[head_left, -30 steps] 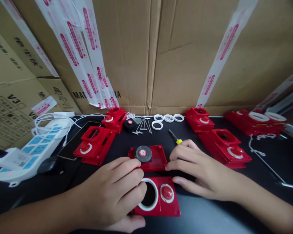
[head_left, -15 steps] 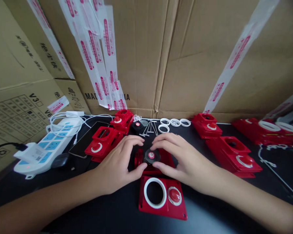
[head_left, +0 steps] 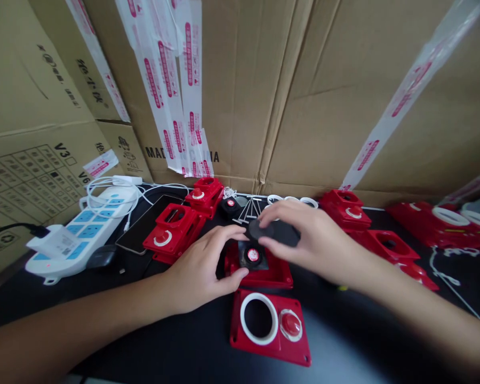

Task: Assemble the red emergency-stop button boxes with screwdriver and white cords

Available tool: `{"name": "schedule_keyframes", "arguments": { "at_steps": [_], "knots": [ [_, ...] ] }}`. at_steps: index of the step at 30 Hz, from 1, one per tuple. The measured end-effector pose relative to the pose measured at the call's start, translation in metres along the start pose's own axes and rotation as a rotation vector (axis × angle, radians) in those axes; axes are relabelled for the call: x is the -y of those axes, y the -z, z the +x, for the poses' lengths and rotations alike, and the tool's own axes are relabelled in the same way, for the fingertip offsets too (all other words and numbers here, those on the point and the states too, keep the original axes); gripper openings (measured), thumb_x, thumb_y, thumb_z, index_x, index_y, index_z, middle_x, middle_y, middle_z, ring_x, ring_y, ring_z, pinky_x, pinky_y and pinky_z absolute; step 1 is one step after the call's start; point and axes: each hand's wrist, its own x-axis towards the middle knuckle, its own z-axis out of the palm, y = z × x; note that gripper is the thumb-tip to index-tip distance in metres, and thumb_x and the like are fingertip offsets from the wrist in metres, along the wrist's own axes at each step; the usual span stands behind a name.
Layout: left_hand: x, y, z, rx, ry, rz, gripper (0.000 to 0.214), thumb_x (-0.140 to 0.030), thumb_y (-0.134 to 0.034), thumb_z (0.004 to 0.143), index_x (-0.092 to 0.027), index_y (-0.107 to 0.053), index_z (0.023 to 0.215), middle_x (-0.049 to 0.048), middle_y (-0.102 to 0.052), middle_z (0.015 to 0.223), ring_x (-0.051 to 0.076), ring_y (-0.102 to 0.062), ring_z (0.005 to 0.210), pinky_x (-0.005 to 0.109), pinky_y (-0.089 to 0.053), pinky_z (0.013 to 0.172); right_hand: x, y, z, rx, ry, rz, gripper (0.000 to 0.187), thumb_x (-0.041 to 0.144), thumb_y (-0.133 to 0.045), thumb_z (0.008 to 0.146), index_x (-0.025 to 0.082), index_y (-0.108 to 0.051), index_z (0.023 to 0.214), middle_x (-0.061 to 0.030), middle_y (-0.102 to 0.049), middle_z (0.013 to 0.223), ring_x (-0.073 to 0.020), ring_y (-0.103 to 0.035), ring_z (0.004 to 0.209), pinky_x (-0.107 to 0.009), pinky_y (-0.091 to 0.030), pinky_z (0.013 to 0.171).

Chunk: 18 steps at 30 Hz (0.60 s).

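My left hand (head_left: 202,266) rests with curled fingers against the left side of a red open housing (head_left: 278,272), thumb at its front left corner. Inside the housing sits a black square part with a red and white centre (head_left: 253,255). My right hand (head_left: 316,240) hovers just behind the housing and pinches a dark grey round disc (head_left: 261,229) between thumb and fingers, lifted above the black part. In front lies a red cover plate (head_left: 270,341) with a white ring round its hole and a red button (head_left: 291,324).
More red housings (head_left: 174,226) lie left, behind (head_left: 346,209) and right. White rings (head_left: 310,202), metal pins (head_left: 248,208) and a black part (head_left: 229,205) sit near the cardboard wall. A white power strip (head_left: 80,234) and a phone (head_left: 146,224) lie at the left.
My left hand left the cover plate and moved up to the housing. My right hand reached the disc on the housing and has lifted it off, baring the black part beneath.
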Motion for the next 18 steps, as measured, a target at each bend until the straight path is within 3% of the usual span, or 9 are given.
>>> {"name": "schedule_keyframes", "arguments": {
  "at_steps": [5, 8, 12, 18],
  "knots": [
    [0.002, -0.001, -0.002, -0.004, 0.004, 0.008, 0.066, -0.028, -0.077, 0.100, -0.025, -0.041, 0.156, 0.0123, -0.077, 0.140, 0.031, -0.076, 0.133, 0.053, -0.062, 0.116, -0.053, -0.007, 0.054, 0.084, -0.112, -0.238, 0.017, 0.032, -0.079, 0.103, 0.016, -0.077, 0.109, -0.0096, -0.080, 0.109, -0.0288, -0.074, 0.112, -0.050, -0.060, 0.104],
    [0.001, -0.001, -0.002, 0.006, 0.005, 0.016, 0.065, -0.028, -0.078, 0.099, -0.024, -0.043, 0.154, 0.0127, -0.078, 0.140, 0.031, -0.077, 0.132, 0.053, -0.063, 0.115, -0.076, -0.023, 0.081, 0.181, -0.140, -0.348, 0.033, 0.040, -0.076, 0.107, 0.018, -0.074, 0.132, -0.0107, -0.075, 0.135, -0.0271, -0.075, 0.119, -0.051, -0.064, 0.103],
    [0.000, -0.001, -0.003, 0.001, -0.010, 0.043, 0.064, -0.028, -0.079, 0.097, -0.025, -0.046, 0.151, 0.0131, -0.079, 0.139, 0.031, -0.080, 0.129, 0.053, -0.066, 0.112, -0.086, -0.045, 0.101, 0.255, -0.157, -0.440, 0.041, 0.041, -0.075, 0.108, 0.019, -0.070, 0.142, -0.0127, -0.071, 0.145, -0.0287, -0.074, 0.124, -0.052, -0.065, 0.104],
    [-0.001, -0.001, -0.003, -0.029, -0.051, 0.061, 0.065, -0.026, -0.082, 0.094, -0.026, -0.049, 0.150, 0.0122, -0.078, 0.137, 0.031, -0.080, 0.127, 0.052, -0.067, 0.110, -0.080, -0.060, 0.105, 0.301, -0.158, -0.477, 0.042, 0.041, -0.075, 0.108, 0.019, -0.069, 0.143, -0.0126, -0.071, 0.146, -0.0294, -0.073, 0.125, -0.053, -0.064, 0.105]
  ]
}}
